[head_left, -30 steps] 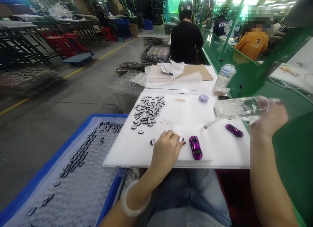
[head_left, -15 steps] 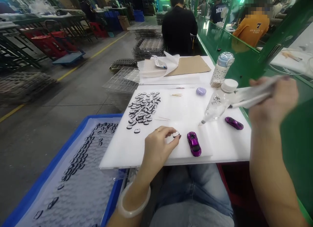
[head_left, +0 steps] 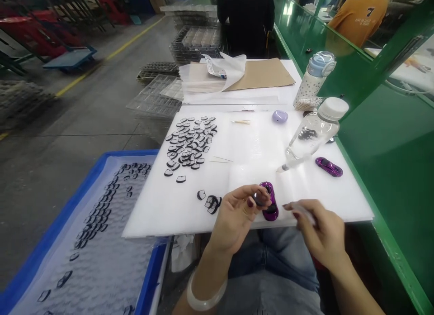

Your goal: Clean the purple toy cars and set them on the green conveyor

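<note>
My left hand (head_left: 237,217) pinches a small black-and-white part (head_left: 258,198) between thumb and fingertips, just above a purple toy car (head_left: 269,205) lying on the white board (head_left: 237,170). Close to its right, my right hand (head_left: 317,231) is closed on a thin white object that is blurred. A clear bottle with a white cap (head_left: 313,134) lies tilted on the board, its nozzle pointing at the board. A second purple toy car (head_left: 328,166) lies at the right edge. A pile of small black-and-white parts (head_left: 188,143) covers the board's left half, with a few loose ones (head_left: 210,202) beside my left hand.
A blue tray (head_left: 84,233) lined with bubble wrap holds several more parts at my lower left. A lilac earbud case (head_left: 280,116), toothpicks (head_left: 241,121), a spotted water bottle (head_left: 313,79), paper and cardboard (head_left: 261,75) lie further back. A green bench runs along the right. People work ahead.
My right hand let go of the clear bottle, now lying on the board, and came down beside my left hand. My left hand lifted a small part over the purple car.
</note>
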A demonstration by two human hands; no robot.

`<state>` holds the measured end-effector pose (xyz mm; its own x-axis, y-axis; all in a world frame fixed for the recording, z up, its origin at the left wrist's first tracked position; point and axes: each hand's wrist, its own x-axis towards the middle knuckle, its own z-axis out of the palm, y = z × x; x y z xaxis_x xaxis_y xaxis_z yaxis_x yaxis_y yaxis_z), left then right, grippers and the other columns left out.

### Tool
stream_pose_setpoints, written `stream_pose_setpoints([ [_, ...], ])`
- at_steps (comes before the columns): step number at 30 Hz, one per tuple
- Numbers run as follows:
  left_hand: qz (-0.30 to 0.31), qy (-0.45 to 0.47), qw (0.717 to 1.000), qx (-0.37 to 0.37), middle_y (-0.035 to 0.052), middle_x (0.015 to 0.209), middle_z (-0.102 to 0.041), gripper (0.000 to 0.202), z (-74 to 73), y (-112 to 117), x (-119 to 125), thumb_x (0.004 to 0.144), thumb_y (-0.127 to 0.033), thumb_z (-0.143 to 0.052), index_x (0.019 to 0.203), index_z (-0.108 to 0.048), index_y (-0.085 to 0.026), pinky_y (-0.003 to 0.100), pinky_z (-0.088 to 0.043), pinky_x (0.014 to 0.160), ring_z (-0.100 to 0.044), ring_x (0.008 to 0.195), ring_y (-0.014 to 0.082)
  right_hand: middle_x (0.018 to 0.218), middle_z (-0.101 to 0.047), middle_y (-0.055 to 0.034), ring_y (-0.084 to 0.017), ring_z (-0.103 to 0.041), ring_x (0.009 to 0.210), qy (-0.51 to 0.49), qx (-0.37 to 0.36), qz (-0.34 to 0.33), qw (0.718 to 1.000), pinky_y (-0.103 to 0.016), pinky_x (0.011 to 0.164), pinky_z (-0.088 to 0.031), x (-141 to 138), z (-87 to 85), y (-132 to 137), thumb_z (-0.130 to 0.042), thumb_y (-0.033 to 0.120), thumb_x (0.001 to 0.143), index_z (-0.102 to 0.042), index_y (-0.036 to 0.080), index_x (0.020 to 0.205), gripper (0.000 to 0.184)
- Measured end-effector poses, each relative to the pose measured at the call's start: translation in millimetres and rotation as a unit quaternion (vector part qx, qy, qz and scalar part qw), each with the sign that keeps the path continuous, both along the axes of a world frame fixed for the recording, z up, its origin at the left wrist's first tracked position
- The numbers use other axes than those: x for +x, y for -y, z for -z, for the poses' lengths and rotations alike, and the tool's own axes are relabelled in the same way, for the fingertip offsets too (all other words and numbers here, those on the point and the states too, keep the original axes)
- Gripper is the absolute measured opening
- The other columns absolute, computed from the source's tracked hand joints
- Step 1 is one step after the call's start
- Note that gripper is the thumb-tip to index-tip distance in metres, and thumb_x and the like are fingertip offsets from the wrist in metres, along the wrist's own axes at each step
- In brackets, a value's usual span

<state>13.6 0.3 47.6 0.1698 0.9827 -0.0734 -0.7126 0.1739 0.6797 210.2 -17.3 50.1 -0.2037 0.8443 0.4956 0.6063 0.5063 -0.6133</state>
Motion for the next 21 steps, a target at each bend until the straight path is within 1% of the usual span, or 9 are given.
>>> stream_pose_setpoints([
  [2,0.003,0.001,1.000,-0.010,0.0042,0.084,-0.076,0.022,-0.7,1,-1,0.073,-0.038,-0.086,0.088,-0.081,-0.023,0.024,-0.060,0.079,-0.072,0.079,0.0144,0.072,-0.069,0.0009,-0.012,-0.060,0.050,-0.051,0.044,0.059,0.996,-0.023,0.044,-0.047,0,-5.0,-5,-0.063,0.015,0.091,-0.065,0.022,0.099,0.010],
  [3,0.005,0.001,1.000,-0.014,0.0045,0.083,-0.077,0.024,-1.3,1,-1,0.071,-0.040,-0.087,0.086,-0.081,-0.023,0.026,-0.061,0.079,-0.072,0.079,0.0155,0.070,-0.068,0.0008,-0.013,-0.060,0.051,-0.070,0.071,0.065,0.993,-0.024,0.044,-0.047,-2,-8.7,-8,-0.065,0.014,0.089,-0.066,0.022,0.099,0.014],
  [5,0.005,0.001,1.000,-0.019,0.0041,0.081,-0.077,0.026,-2.4,2,-1,0.069,-0.042,-0.088,0.084,-0.081,-0.023,0.027,-0.061,0.079,-0.072,0.077,0.0157,0.073,-0.067,-0.0008,-0.014,-0.061,0.056,-0.077,0.114,0.012,0.990,-0.025,0.045,-0.049,-11,-17.7,-15,-0.066,0.011,0.087,-0.067,0.022,0.102,0.019],
  [8,-0.004,0.008,1.000,-0.023,0.0020,0.078,-0.077,0.025,-3.1,2,1,0.067,-0.041,-0.089,0.084,-0.081,-0.025,0.023,-0.060,0.074,-0.071,0.072,0.0127,0.086,-0.065,-0.0050,-0.013,-0.063,0.064,-0.046,0.147,-0.089,0.984,-0.024,0.051,-0.053,-34,-31.1,-26,-0.063,0.009,0.088,-0.068,0.020,0.100,0.018],
  [11,-0.017,-0.004,0.999,-0.038,0.0017,0.077,-0.077,0.026,-3.0,3,1,0.063,-0.040,-0.092,0.082,-0.081,-0.025,0.023,-0.059,0.073,-0.070,0.071,0.0130,0.093,-0.061,-0.0073,-0.011,-0.061,0.064,-0.018,0.193,-0.084,0.977,-0.023,0.052,-0.054,-50,-37.8,-30,-0.062,0.010,0.087,-0.070,0.019,0.096,0.015],
  [14,-0.031,-0.032,0.998,-0.046,0.0033,0.076,-0.076,0.030,-2.7,4,1,0.060,-0.043,-0.093,0.079,-0.081,-0.023,0.026,-0.059,0.073,-0.069,0.069,0.0144,0.089,-0.062,-0.0069,-0.013,-0.060,0.065,0.034,0.231,-0.090,0.968,-0.025,0.051,-0.053,-47,-39.5,-26,-0.061,0.011,0.085,-0.069,0.018,0.098,0.017],
  [17,-0.034,-0.036,0.998,-0.040,0.0035,0.074,-0.076,0.030,-2.7,4,2,0.060,-0.045,-0.092,0.077,-0.081,-0.023,0.025,-0.058,0.068,-0.067,0.066,0.0137,0.084,-0.063,-0.0047,-0.015,-0.060,0.064,0.090,0.227,-0.092,0.965,-0.028,0.050,-0.052,-38,-42.1,-23,-0.063,0.012,0.084,-0.066,0.021,0.101,0.019],
  [19,-0.024,-0.024,0.999,-0.030,0.0022,0.072,-0.076,0.027,-3.5,4,2,0.062,-0.043,-0.092,0.078,-0.081,-0.024,0.023,-0.057,0.068,-0.067,0.065,0.0126,0.085,-0.064,-0.0051,-0.015,-0.061,0.065,0.096,0.219,-0.085,0.967,-0.028,0.052,-0.052,-38,-44.2,-25,-0.064,0.012,0.085,-0.065,0.021,0.102,0.019],
  [21,-0.016,-0.016,0.999,-0.027,0.0009,0.070,-0.075,0.024,-5.0,4,2,0.063,-0.040,-0.091,0.079,-0.081,-0.026,0.021,-0.057,0.069,-0.067,0.066,0.0113,0.086,-0.064,-0.0071,-0.015,-0.062,0.067,0.081,0.223,-0.100,0.966,-0.028,0.054,-0.053,-43,-45.8,-28,-0.062,0.010,0.087,-0.065,0.017,0.103,0.018],
])
